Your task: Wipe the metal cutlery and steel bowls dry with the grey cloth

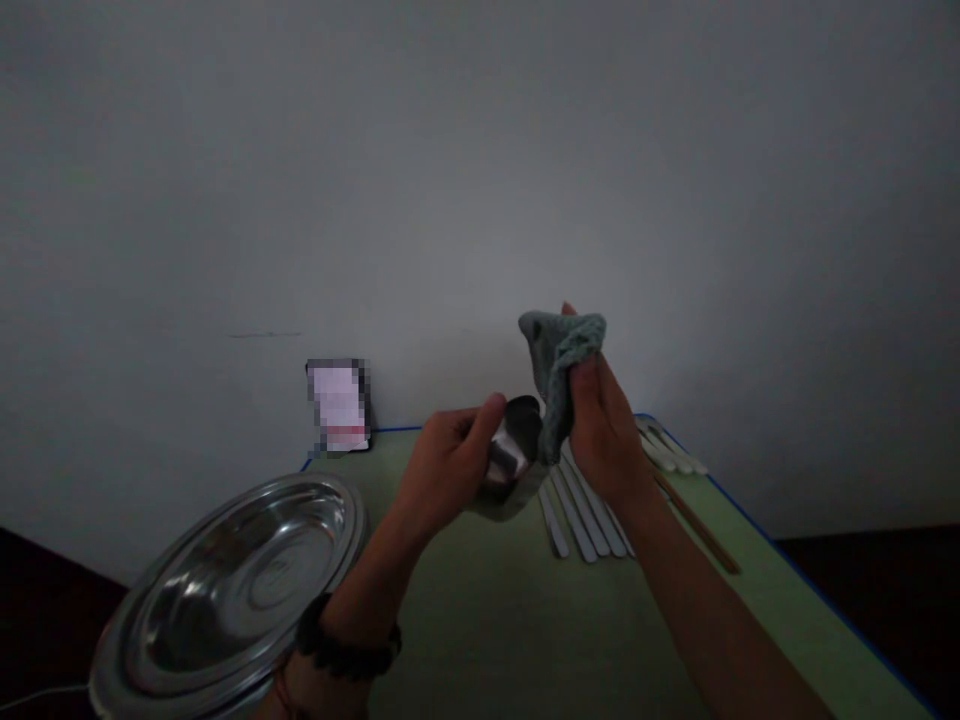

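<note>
My left hand [450,455] is closed round a shiny metal piece [514,450] with a dark rounded end, held above the table; its exact kind I cannot make out. A grey-green cloth [559,375] is gripped in my right hand [607,430], bunched between thumb and fingers. The cloth's lower edge hangs right beside the metal piece, and I cannot tell whether they touch. Below and behind my hands, several metal utensils with flat handles [581,515] lie side by side, their far ends hidden by my right hand and the cloth.
A large shiny metal basin [330,490] stands at the table's left. Against the wall leans a phone [339,405], its screen blurred. Right of my right wrist lie brown chopsticks [701,528] and several white spoons [667,450]. The green table [480,620] has a blue edge.
</note>
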The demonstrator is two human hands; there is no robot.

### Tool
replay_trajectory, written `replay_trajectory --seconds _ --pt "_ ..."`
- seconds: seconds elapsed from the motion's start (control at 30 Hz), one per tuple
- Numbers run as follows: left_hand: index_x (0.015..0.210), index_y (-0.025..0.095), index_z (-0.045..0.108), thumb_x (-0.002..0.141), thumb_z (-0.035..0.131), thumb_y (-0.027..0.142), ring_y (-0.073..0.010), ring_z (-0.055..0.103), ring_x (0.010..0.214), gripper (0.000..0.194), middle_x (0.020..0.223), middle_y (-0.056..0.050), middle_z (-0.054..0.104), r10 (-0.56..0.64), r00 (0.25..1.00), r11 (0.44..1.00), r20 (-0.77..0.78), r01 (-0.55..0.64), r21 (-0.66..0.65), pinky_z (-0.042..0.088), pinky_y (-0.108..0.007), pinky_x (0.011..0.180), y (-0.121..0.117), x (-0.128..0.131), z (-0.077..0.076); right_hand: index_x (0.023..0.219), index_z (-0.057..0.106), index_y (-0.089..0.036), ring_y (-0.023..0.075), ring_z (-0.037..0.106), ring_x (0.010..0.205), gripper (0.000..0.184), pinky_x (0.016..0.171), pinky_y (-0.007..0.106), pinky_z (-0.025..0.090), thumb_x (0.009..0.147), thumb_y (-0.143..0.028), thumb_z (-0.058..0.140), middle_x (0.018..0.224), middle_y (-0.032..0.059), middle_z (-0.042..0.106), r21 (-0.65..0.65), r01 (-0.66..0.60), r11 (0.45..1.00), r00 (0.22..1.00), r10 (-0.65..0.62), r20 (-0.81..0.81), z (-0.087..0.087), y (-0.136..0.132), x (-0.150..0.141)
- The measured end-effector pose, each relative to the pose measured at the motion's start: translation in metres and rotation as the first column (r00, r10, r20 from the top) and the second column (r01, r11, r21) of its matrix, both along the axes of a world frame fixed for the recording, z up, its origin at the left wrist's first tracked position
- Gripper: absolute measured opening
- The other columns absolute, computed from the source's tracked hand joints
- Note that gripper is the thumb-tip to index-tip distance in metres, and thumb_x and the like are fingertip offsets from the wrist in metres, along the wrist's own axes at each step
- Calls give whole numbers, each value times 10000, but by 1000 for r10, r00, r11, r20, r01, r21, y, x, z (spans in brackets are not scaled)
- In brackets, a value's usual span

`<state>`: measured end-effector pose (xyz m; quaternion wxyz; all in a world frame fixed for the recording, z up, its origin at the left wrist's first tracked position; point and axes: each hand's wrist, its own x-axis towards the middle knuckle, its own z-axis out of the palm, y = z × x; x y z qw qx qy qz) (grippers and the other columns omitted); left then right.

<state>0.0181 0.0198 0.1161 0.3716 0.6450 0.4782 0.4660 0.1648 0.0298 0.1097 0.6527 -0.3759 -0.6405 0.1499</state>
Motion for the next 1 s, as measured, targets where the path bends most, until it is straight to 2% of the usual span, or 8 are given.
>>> replay_trajectory --seconds 0.13,0.23,0.37,0.5,0.6,0.8,0.93,1.0 --pt "463 166 544 792 533 439 -83 394 400 428 444 22 475 -69 993 998 92 68 5 275 -188 376 -3 -2 3 988 634 -221 164 575 890 339 812 299 442 894 -449 402 918 29 650 -225 -168 960 953 217 213 8 -10 1" --pt "468 160 573 762 576 434 -75 394 383 401 436 25 486 -53 981 997 188 62 -39 269 -186 364 -4 -5 6 812 632 -196 134 533 686 356 637 254 424 873 -483 430 703 -9 592 -326 -178 929 951 247 184 8 -9 8" --pt "456 160 571 707 631 451 -76 404 332 389 390 31 482 27 924 990 380 28 -140 275 -193 339 -3 -6 11 855 654 -197 137 554 715 351 675 251 422 849 -495 466 740 -12 629 -359 -280 890 954 299 -1 5 -2 15" --pt "536 172 567 656 668 418 -99 471 358 292 416 43 506 201 743 974 638 -82 -211 371 -208 380 1 -5 17 942 661 -209 151 582 746 370 713 260 432 842 -504 462 792 -4 670 -344 -332 878 938 266 -224 -7 7 8" --pt "618 175 580 674 640 374 -117 526 414 215 465 41 547 276 663 959 696 -138 -248 450 -233 470 4 -6 19 972 656 -206 159 587 784 392 748 268 433 846 -508 440 833 3 681 -360 -293 886 948 218 -233 -17 14 2" --pt "600 156 627 641 656 298 -131 524 411 150 471 15 595 246 825 929 510 -51 -366 422 -245 449 13 -24 13 911 677 -188 173 586 791 399 773 296 435 834 -512 458 819 15 681 -416 -243 876 969 243 -53 -20 19 10" --pt "664 141 696 673 665 404 -164 594 533 265 615 -45 690 -13 958 932 286 115 -343 450 -264 551 14 -33 8 815 685 -192 177 584 755 382 772 307 439 835 -501 459 765 9 671 -454 -203 868 956 276 100 -11 11 14" --pt "638 147 697 695 647 449 -156 594 550 312 617 -45 689 -58 978 951 199 114 -286 437 -249 551 13 -33 9 801 684 -193 176 585 735 384 754 307 445 834 -501 457 748 6 670 -472 -212 856 952 291 100 -9 8 12"
